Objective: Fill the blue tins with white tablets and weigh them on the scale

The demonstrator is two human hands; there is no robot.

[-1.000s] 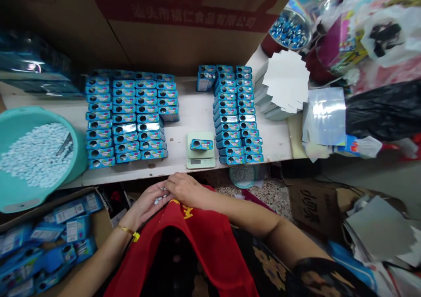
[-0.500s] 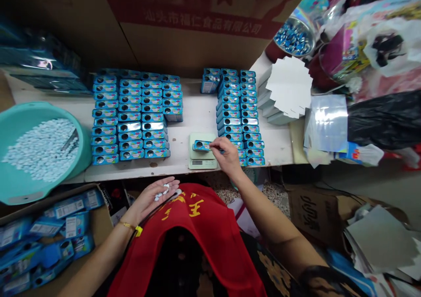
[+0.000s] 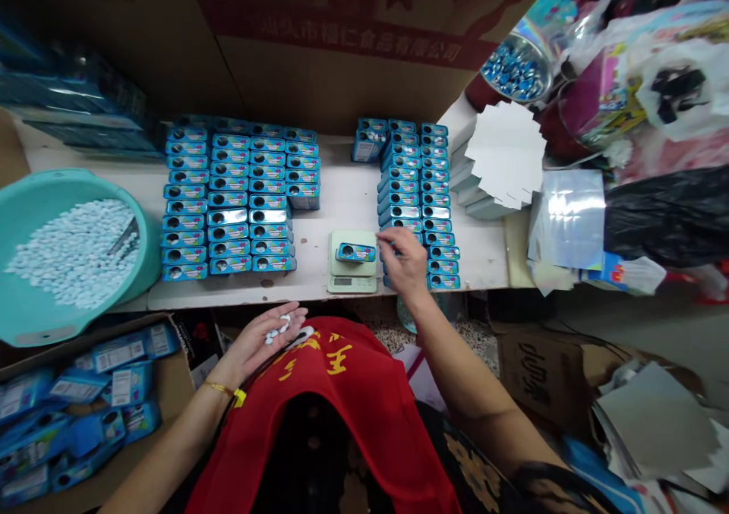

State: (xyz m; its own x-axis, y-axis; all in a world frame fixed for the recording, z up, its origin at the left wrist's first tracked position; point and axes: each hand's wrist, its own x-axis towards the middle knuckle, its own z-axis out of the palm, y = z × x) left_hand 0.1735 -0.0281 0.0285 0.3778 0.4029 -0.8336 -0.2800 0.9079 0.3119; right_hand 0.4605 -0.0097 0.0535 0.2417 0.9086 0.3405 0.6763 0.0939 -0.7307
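Note:
My left hand [image 3: 263,341] lies palm up below the table edge, cupping several small white tablets [image 3: 278,328]. My right hand [image 3: 403,257] hovers just right of a small green scale [image 3: 353,273], fingers loosely curled, nothing visible in them. A blue tin [image 3: 355,253] rests on the scale. To the left of the scale stand rows of blue tins [image 3: 239,199]; more blue tins [image 3: 418,195] are lined up behind my right hand.
A teal basin of white tablets [image 3: 68,252] sits at the left. A cardboard box of blue packs [image 3: 74,408] lies below it. White cards [image 3: 501,153], shiny foil bags [image 3: 569,206] and a bowl of blue sweets [image 3: 515,66] crowd the right. A large carton [image 3: 342,51] backs the table.
My right hand left my left palm, reached to the tin on the scale, then drew slightly right of it. My left hand stayed cupped with the tablets.

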